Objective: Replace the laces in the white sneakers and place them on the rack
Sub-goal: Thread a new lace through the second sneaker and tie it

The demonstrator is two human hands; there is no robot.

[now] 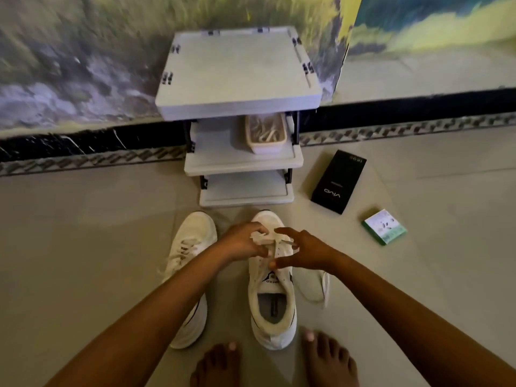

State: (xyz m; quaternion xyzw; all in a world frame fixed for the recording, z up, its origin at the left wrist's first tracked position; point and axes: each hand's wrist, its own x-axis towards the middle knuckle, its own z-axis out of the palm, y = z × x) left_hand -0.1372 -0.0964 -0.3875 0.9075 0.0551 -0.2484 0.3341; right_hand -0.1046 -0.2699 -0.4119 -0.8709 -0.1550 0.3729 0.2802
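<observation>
Both hands, left hand [243,241] and right hand [304,252], pinching the lace [279,243] over the right sneaker [272,286], on the floor [83,247] before the rack [237,76]. Risk: lace slipping, knot loosening, eyelet skipped.

Two bare forearms without sleeves, bare left hand [242,239] and right hand [303,250], two bare feet [329,358].
</observation>
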